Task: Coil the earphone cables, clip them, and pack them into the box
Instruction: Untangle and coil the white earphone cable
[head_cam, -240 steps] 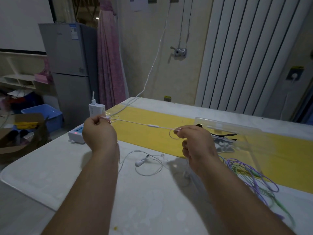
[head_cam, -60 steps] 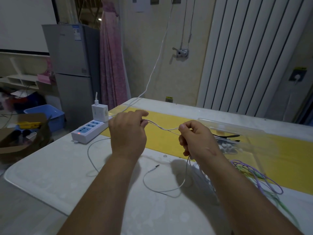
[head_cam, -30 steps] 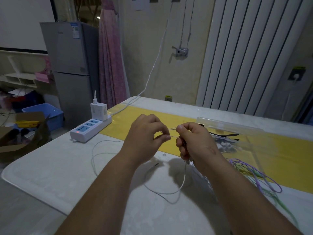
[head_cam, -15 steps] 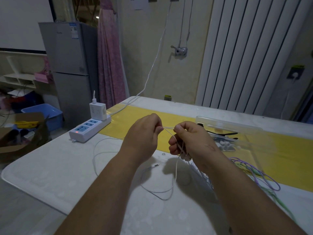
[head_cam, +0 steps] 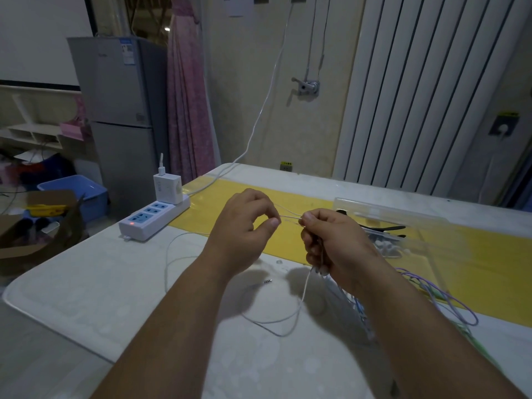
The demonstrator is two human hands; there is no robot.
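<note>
**Coiling stage, head view.** The left hand (head_cam: pixel 244 226) and right hand (head_cam: pixel 335 243) are raised side by side above the table (head_cam: pixel 86 283), close together but not touching. The white earphone cable (head_cam: pixel 290 218) spans the short gap between them as 2 thin strands. The left hand pinches a strand between curled thumb and forefinger. The right hand is closed into a fist round the gathered turns, its thumb pressing them against the forefinger. From under the right fist the slack drops to the tabletop, curves in 1 open loop and ends at the metal jack plug (head_cam: pixel 266 282), which lies free near the middle. The cable is judged very light, limp and smooth-skinned. It holds no shape of its own, so turns will slip apart unless pinched where they cross. It is best taken along its plain round run, not pulled by the plug, where the joint is probably weakest. To the right stands the clear plastic box (head_cam: pixel 403 216), thin-walled and glossy, with black clips (head_cam: pixel 385 228) and small white parts visible through it. Purple cables (head_cam: pixel 440 292) lie tangled on its near side. At far left a white power strip (head_cam: pixel 152 218) rests on the pale tabletop, beside a yellow runner (head_cam: pixel 288 198).
</note>
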